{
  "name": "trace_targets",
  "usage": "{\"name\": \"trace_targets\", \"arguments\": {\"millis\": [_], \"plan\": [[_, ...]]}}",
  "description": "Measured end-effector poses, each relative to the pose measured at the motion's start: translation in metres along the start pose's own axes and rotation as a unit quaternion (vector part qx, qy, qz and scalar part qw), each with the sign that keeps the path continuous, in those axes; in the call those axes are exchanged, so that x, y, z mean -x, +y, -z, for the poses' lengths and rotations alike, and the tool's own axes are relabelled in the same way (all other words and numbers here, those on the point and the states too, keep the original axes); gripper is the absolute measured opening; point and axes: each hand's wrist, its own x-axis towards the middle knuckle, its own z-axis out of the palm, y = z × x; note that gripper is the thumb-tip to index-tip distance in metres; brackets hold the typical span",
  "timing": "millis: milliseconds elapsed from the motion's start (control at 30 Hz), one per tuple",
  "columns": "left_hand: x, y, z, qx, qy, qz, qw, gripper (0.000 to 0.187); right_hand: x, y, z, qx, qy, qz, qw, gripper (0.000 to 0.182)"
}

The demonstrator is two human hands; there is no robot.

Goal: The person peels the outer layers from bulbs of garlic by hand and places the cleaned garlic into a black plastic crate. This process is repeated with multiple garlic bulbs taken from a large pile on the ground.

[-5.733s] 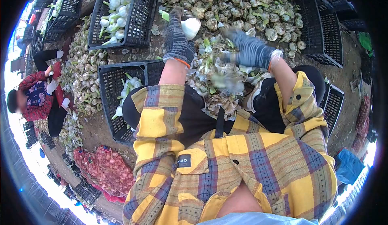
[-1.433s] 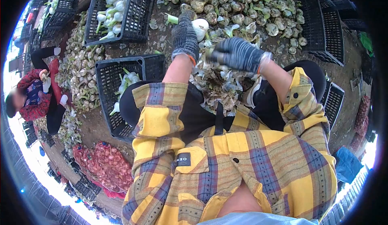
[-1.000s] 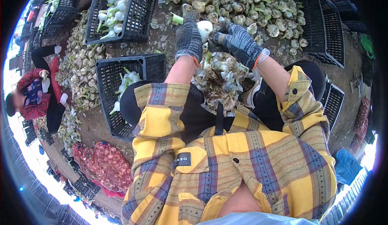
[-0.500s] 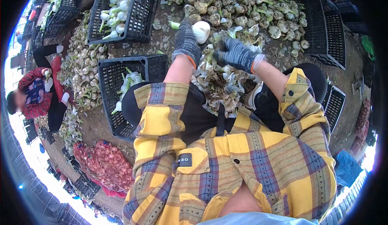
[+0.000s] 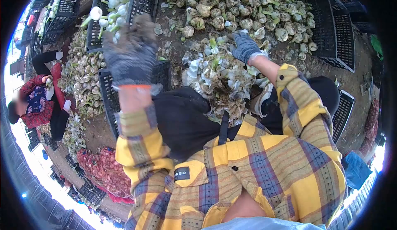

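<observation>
My left hand (image 5: 130, 60), in a grey knit glove with dirty fingertips, is over the edges of two black crates, its fingers smeared by motion. Up and left of it, a white garlic bulb (image 5: 96, 13) with a green stem shows at the rim of the upper crate (image 5: 142, 0), apart from my fingers. More cleaned garlic bulbs (image 5: 118, 0) lie in that crate. My right hand (image 5: 245, 47), gloved too, is open, fingers apart, at the near edge of the unpeeled garlic pile (image 5: 248, 11). Loose papery skins (image 5: 219, 73) are heaped between my legs.
Below my left hand stands a second black crate (image 5: 106, 93), partly hidden by my arm. Stacked black crates (image 5: 341, 31) are at the right. A person (image 5: 35, 93) sits at the left beside another garlic pile (image 5: 84, 77). A red mesh sack (image 5: 105, 170) lies lower left.
My left hand has swung left from the skin heap to the crates, and the white garlic bulb it held is now apart from it. My right hand has moved slightly up toward the pile.
</observation>
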Motion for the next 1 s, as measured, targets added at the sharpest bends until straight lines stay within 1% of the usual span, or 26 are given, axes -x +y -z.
{"name": "trace_targets", "arguments": {"millis": [33, 100, 133, 167, 200, 233, 300, 333, 367, 400, 433, 500, 533, 567, 600, 633, 700, 767, 800, 867, 933, 1000], "plan": [[0.005, -0.012, -0.001, 0.0, 0.002, 0.001, 1.0, 0.061, -0.013, 0.0, -0.003, 0.0, -0.002, -0.001, 1.0, 0.053], [0.012, -0.034, -0.004, -0.084, 0.062, 0.043, 0.994, 0.054, -0.039, -0.006, -0.004, 0.075, 0.036, 0.002, 0.997, 0.053], [0.016, -0.041, -0.006, -0.083, 0.065, 0.042, 0.994, 0.054, -0.052, -0.009, -0.004, 0.093, 0.013, -0.001, 0.996, 0.055], [0.02, -0.045, -0.009, -0.068, 0.038, 0.075, 0.994, 0.051, -0.064, -0.009, -0.008, 0.092, 0.01, 0.002, 0.996, 0.055], [0.023, -0.049, -0.013, -0.054, 0.01, 0.108, 0.993, 0.048, -0.078, -0.009, -0.013, 0.121, 0.016, 0.019, 0.992, 0.056], [0.024, -0.053, -0.015, -0.056, 0.012, 0.103, 0.993, 0.048, -0.094, -0.011, -0.019, 0.15, 0.024, 0.037, 0.988, 0.057], [0.026, -0.059, -0.017, -0.07, -0.005, 0.14, 0.988, 0.044, -0.121, -0.008, -0.033, 0.139, 0.02, 0.058, 0.988, 0.06], [0.026, -0.059, -0.017, -0.071, 0.001, 0.13, 0.989, 0.044, -0.131, -0.009, -0.038, 0.142, 0.01, 0.037, 0.989, 0.059], [0.027, -0.059, -0.017, -0.082, 0.008, 0.143, 0.986, 0.043, -0.136, -0.012, -0.039, 0.146, -0.002, 0.015, 0.989, 0.058], [0.026, -0.058, -0.016, -0.093, 0.016, 0.157, 0.983, 0.042, -0.141, -0.015, -0.042, 0.14, 0.038, 0.008, 0.989, 0.056], [0.025, -0.056, -0.015, -0.092, 0.022, 0.151, 0.984, 0.042, -0.143, -0.013, -0.042, 0.159, 0.041, 0.022, 0.986, 0.052], [0.025, -0.055, -0.013, -0.037, 0.036, 0.176, 0.983, 0.041, -0.139, -0.024, -0.029, 0.134, 0.054, 0.008, 0.989, 0.049], [0.026, -0.054, -0.014, -0.051, 0.018, 0.171, 0.984, 0.038, -0.139, -0.028, -0.023, 0.134, 0.052, 0.013, 0.99, 0.049], [0.028, -0.053, -0.013, -0.059, 0.013, 0.166, 0.984, 0.038, -0.141, -0.031, -0.016, 0.132, -0.041, -0.046, 0.989, 0.045], [0.031, -0.058, -0.012, -0.071, 0.003, 0.162, 0.984, 0.037, -0.144, -0.037, -0.012, 0.129, -0.133, -0.101, 0.977, 0.041], [0.032, -0.064, -0.009, -0.09, -0.011, 0.155, 0.984, 0.037, -0.144, -0.037, -0.011, 0.123, -0.134, -0.097, 0.979, 0.044], [0.031, -0.078, 0.002, -0.148, -0.045, 0.12, 0.981, 0.037, -0.148, -0.033, -0.021, 0.134, -0.141, -0.048, 0.98, 0.046], [0.027, -0.096, 0.016, -0.249, -0.082, 0.021, 0.965, 0.037, -0.12, -0.023, -0.037, 0.141, -0.144, -0.012, 0.979, 0.048], [0.022, -0.102, 0.023, -0.289, -0.085, -0.033, 0.953, 0.036, -0.11, -0.022, -0.041, 0.137, -0.149, -0.005, 0.979, 0.048], [0.004, -0.121, 0.033, -0.343, -0.087, -0.132, 0.926, 0.036, -0.081, 0.007, -0.048, 0.121, -0.138, -0.023, 0.983, 0.049], [-0.014, -0.135, 0.042, -0.376, -0.087, -0.201, 0.9, 0.036, -0.066, 0.039, -0.046, 0.052, -0.116, -0.05, 0.991, 0.051], [-0.024, -0.142, 0.05, -0.397, -0.085, -0.258, 0.877, 0.036, -0.054, 0.062, -0.042, -0.079, -0.101, -0.082, 0.988, 0.052]]}}
